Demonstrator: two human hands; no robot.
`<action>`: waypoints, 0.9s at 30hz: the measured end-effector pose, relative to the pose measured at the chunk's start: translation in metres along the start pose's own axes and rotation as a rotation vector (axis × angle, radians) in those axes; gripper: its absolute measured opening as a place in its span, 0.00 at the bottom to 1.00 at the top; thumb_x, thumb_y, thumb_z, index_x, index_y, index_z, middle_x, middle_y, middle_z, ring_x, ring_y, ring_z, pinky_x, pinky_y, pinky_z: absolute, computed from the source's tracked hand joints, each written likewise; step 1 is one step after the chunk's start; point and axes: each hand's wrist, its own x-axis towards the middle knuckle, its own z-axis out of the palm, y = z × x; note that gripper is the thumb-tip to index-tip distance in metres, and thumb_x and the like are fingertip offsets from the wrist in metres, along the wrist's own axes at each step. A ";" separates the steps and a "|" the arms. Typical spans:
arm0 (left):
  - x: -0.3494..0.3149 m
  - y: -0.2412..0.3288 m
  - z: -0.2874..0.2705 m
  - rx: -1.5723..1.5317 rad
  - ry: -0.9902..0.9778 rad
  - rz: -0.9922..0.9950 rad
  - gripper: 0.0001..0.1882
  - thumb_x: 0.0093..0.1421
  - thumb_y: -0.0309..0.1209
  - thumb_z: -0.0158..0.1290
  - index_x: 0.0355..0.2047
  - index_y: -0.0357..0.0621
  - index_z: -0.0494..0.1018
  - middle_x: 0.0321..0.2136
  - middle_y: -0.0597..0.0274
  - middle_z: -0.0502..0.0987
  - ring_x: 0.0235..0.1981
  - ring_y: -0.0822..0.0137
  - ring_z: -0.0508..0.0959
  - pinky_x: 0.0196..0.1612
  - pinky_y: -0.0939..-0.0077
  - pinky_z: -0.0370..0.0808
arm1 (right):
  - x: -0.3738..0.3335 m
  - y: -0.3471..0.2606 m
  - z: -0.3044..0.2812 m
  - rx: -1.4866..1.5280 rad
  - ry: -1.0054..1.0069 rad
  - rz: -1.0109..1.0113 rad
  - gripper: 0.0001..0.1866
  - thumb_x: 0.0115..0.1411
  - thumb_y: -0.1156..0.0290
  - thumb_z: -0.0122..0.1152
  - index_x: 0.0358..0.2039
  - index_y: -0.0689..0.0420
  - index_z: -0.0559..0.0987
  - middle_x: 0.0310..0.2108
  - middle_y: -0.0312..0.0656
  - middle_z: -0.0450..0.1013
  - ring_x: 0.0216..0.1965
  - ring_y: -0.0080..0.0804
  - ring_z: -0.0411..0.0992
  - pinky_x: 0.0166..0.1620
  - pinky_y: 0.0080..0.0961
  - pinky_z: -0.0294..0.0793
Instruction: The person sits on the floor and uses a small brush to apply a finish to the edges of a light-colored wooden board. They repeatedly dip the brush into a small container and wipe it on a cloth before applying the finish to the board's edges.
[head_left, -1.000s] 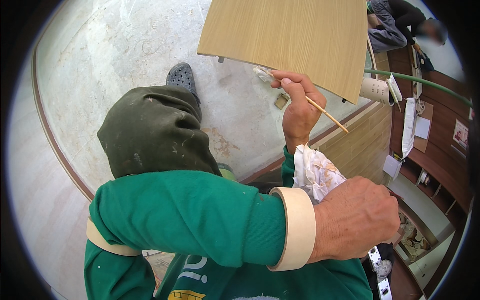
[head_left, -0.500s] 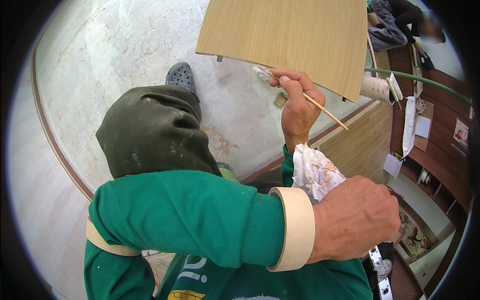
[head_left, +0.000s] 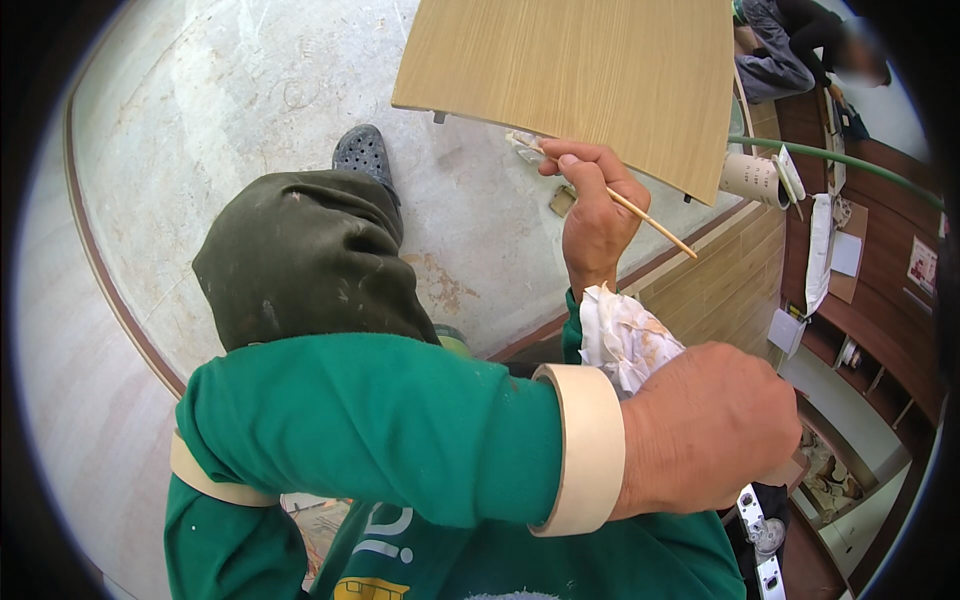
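Note:
My right hand (head_left: 602,215) pinches a thin wooden stick (head_left: 660,229), like a brush handle. Its far tip points left, just below the front edge of a wood-grain panel (head_left: 570,75), over a small crumpled whitish piece (head_left: 522,147). Whether they touch, I cannot tell. Across my body reaches my left arm, its hand (head_left: 715,425) closed with the back turned up. A crumpled white rag (head_left: 628,338) with tan stains sticks out from under that hand, beside my right wrist; the gripping fingers are hidden. One tape roll (head_left: 585,450) rings my left wrist, another (head_left: 215,475) the upper arm.
A small tan block (head_left: 563,201) lies on the floor near my right hand. To the right stand a pale cylindrical container (head_left: 752,180), a green hose (head_left: 850,153) and brown shelving (head_left: 870,370). Another person (head_left: 790,50) is at the upper right. My shoe (head_left: 364,155) rests on the pale floor.
My left forearm and fist have risen slightly, and the rag has shifted a little left with them. The right hand and stick have hardly moved.

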 end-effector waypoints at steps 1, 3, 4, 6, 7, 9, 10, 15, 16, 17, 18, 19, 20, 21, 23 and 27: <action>0.000 -0.001 -0.001 -0.026 0.006 -0.030 0.11 0.49 0.28 0.59 0.26 0.32 0.72 0.20 0.46 0.75 0.21 0.49 0.80 0.25 0.57 0.77 | -0.002 0.000 -0.001 0.017 0.004 0.014 0.10 0.58 0.76 0.58 0.34 0.66 0.86 0.27 0.42 0.81 0.31 0.26 0.76 0.40 0.23 0.73; 0.001 0.000 -0.005 -0.079 0.009 -0.075 0.11 0.50 0.29 0.60 0.27 0.32 0.72 0.20 0.43 0.76 0.22 0.45 0.81 0.26 0.55 0.78 | -0.007 -0.004 -0.007 0.050 0.025 0.032 0.10 0.58 0.77 0.58 0.34 0.66 0.86 0.27 0.42 0.81 0.31 0.26 0.76 0.41 0.23 0.73; 0.001 0.000 -0.006 -0.103 -0.054 -0.111 0.12 0.51 0.30 0.60 0.27 0.32 0.72 0.21 0.42 0.76 0.23 0.43 0.81 0.28 0.54 0.78 | -0.009 -0.005 -0.011 0.057 0.036 0.039 0.10 0.58 0.77 0.58 0.34 0.66 0.86 0.27 0.43 0.81 0.32 0.26 0.76 0.41 0.22 0.73; 0.000 0.002 -0.014 -0.144 -0.177 -0.185 0.13 0.52 0.31 0.60 0.27 0.31 0.73 0.22 0.39 0.77 0.24 0.40 0.80 0.30 0.51 0.79 | -0.015 -0.007 -0.019 0.076 0.052 0.050 0.10 0.58 0.76 0.58 0.34 0.66 0.86 0.27 0.43 0.81 0.32 0.26 0.76 0.42 0.22 0.71; -0.001 0.004 -0.016 -0.152 -0.197 -0.205 0.14 0.52 0.32 0.60 0.27 0.31 0.73 0.22 0.38 0.77 0.25 0.39 0.80 0.31 0.50 0.79 | -0.018 -0.007 -0.025 0.063 0.046 0.054 0.11 0.58 0.76 0.58 0.35 0.66 0.86 0.27 0.43 0.81 0.32 0.26 0.76 0.42 0.22 0.71; -0.004 0.006 -0.018 -0.169 -0.244 -0.243 0.14 0.52 0.33 0.59 0.26 0.30 0.73 0.22 0.36 0.77 0.26 0.37 0.80 0.33 0.48 0.79 | -0.022 -0.006 -0.037 0.039 0.042 0.062 0.11 0.59 0.75 0.58 0.35 0.66 0.86 0.28 0.43 0.81 0.33 0.26 0.76 0.43 0.21 0.70; -0.005 0.007 -0.019 -0.170 -0.279 -0.260 0.15 0.52 0.33 0.59 0.26 0.30 0.73 0.22 0.36 0.78 0.27 0.37 0.81 0.34 0.48 0.79 | -0.023 -0.007 -0.039 0.039 0.046 0.052 0.11 0.59 0.75 0.58 0.36 0.66 0.86 0.28 0.43 0.81 0.33 0.26 0.76 0.42 0.21 0.69; -0.011 0.011 -0.012 -0.163 -0.308 -0.273 0.15 0.53 0.33 0.59 0.27 0.29 0.75 0.23 0.35 0.79 0.29 0.36 0.82 0.36 0.48 0.80 | -0.020 -0.008 -0.039 0.030 0.023 0.013 0.13 0.61 0.76 0.55 0.36 0.71 0.85 0.32 0.48 0.82 0.35 0.30 0.77 0.51 0.26 0.73; -0.013 0.010 -0.010 -0.139 -0.299 -0.270 0.15 0.52 0.33 0.59 0.27 0.28 0.75 0.23 0.35 0.79 0.28 0.36 0.81 0.36 0.48 0.80 | -0.018 -0.008 -0.035 0.052 0.015 -0.006 0.12 0.61 0.76 0.56 0.36 0.70 0.85 0.31 0.47 0.82 0.34 0.28 0.77 0.49 0.25 0.72; -0.013 0.008 -0.011 -0.119 -0.290 -0.268 0.15 0.52 0.33 0.59 0.27 0.28 0.76 0.23 0.35 0.79 0.28 0.36 0.81 0.36 0.48 0.80 | -0.015 -0.007 -0.029 0.070 0.006 -0.022 0.12 0.61 0.76 0.56 0.36 0.69 0.85 0.30 0.45 0.82 0.34 0.27 0.76 0.46 0.24 0.72; -0.014 0.006 -0.011 -0.099 -0.279 -0.265 0.15 0.52 0.33 0.59 0.27 0.28 0.76 0.23 0.35 0.79 0.28 0.36 0.81 0.36 0.48 0.80 | -0.012 -0.007 -0.024 0.088 -0.004 -0.038 0.11 0.61 0.76 0.57 0.36 0.67 0.86 0.28 0.43 0.82 0.34 0.26 0.76 0.44 0.23 0.72; -0.013 0.005 -0.012 -0.103 -0.305 -0.284 0.15 0.52 0.33 0.59 0.27 0.28 0.76 0.23 0.35 0.79 0.28 0.36 0.81 0.36 0.49 0.80 | -0.010 -0.005 -0.020 0.094 -0.008 -0.035 0.11 0.61 0.76 0.57 0.36 0.67 0.86 0.29 0.43 0.82 0.34 0.26 0.76 0.44 0.23 0.72; -0.012 0.003 -0.013 -0.106 -0.330 -0.302 0.15 0.52 0.33 0.60 0.27 0.28 0.76 0.23 0.35 0.79 0.28 0.36 0.81 0.36 0.49 0.80 | -0.007 -0.004 -0.016 0.101 -0.012 -0.031 0.11 0.61 0.76 0.57 0.36 0.67 0.86 0.29 0.43 0.82 0.34 0.26 0.76 0.45 0.23 0.73; -0.010 0.001 -0.015 -0.111 -0.357 -0.321 0.15 0.52 0.33 0.60 0.27 0.28 0.76 0.22 0.35 0.79 0.28 0.36 0.81 0.36 0.49 0.80 | -0.004 -0.001 -0.014 0.108 -0.015 -0.025 0.11 0.61 0.76 0.57 0.36 0.67 0.86 0.29 0.43 0.82 0.35 0.26 0.76 0.45 0.23 0.73; -0.009 0.000 -0.018 -0.117 -0.357 -0.319 0.15 0.52 0.33 0.60 0.26 0.28 0.76 0.22 0.35 0.78 0.29 0.36 0.81 0.36 0.49 0.80 | 0.001 0.004 -0.011 0.113 -0.008 -0.008 0.11 0.61 0.76 0.58 0.36 0.67 0.86 0.29 0.43 0.82 0.35 0.26 0.76 0.45 0.23 0.73; -0.009 0.001 -0.022 -0.128 -0.299 -0.295 0.15 0.51 0.33 0.60 0.25 0.27 0.76 0.22 0.34 0.78 0.29 0.36 0.81 0.36 0.49 0.80 | 0.004 0.009 -0.008 0.083 -0.020 -0.002 0.11 0.60 0.75 0.58 0.36 0.67 0.85 0.28 0.43 0.82 0.35 0.26 0.77 0.45 0.23 0.73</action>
